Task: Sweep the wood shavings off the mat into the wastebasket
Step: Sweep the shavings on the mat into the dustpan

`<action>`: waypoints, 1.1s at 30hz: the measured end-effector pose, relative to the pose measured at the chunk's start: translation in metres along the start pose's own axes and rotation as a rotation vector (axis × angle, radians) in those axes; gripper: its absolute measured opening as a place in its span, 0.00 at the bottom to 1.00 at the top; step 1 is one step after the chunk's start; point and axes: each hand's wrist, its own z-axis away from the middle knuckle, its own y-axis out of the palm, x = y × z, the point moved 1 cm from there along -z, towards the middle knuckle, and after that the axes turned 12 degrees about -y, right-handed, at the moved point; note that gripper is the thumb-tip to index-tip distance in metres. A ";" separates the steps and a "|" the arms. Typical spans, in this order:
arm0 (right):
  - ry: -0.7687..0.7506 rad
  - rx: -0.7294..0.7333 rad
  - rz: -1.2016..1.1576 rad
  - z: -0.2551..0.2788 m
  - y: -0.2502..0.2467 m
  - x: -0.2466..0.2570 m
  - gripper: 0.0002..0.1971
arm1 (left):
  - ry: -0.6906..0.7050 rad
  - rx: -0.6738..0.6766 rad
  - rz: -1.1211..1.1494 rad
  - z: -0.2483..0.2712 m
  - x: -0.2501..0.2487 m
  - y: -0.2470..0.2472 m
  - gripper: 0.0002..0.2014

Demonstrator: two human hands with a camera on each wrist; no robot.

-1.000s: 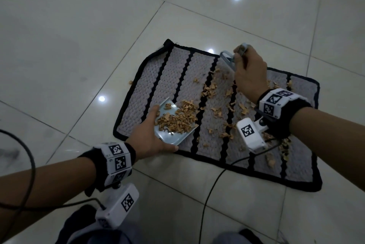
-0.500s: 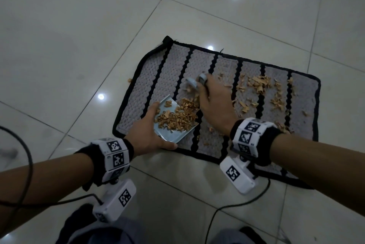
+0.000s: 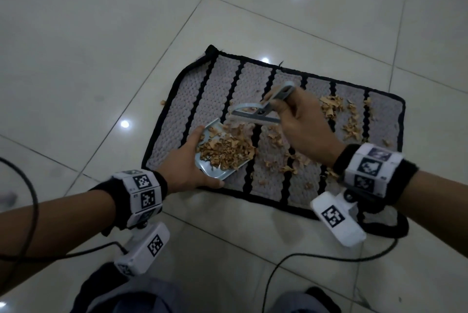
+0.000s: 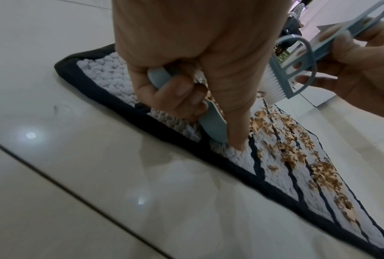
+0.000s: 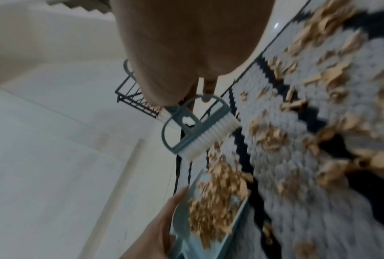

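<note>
A grey mat (image 3: 228, 84) with black stripes and a black edge is laid flat on the pale tiled floor (image 3: 88, 33). A small blue dustpan (image 3: 215, 168) is held at the near left part of the mat by the left hand (image 3: 187, 168). Its handle is gripped by the curled fingers (image 4: 179, 91), and the thumb is stretched along the near side of the pan. The pan's front edge is set down on the mat. A heap of light brown wood shavings (image 3: 225, 150) is seen inside the pan. A little blue brush (image 3: 255, 115) with white bristles is held just above the mat, right beside the far edge of the pan. Its handle is pinched by the curled fingers of the right hand (image 3: 304, 125). More shavings are scattered on the mat under the right hand, and two more heaps are left at the far right of the mat. One loose shaving is seen on the floor just left of the mat. A black wire rack (image 5: 135, 94) is seen far off on the floor in the right wrist view. Black cables (image 3: 278, 269) are trailed over the near floor.
</note>
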 end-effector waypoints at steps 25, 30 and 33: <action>0.125 0.328 0.022 0.019 -0.044 -0.010 0.08 | -0.010 -0.016 -0.119 0.002 -0.011 -0.013 0.67; 0.131 0.527 0.016 0.029 -0.030 -0.008 0.07 | -0.007 -0.015 -0.118 0.000 -0.010 -0.012 0.67; 0.116 0.466 0.093 0.014 -0.030 -0.018 0.07 | -0.005 -0.030 -0.133 0.000 -0.010 -0.012 0.67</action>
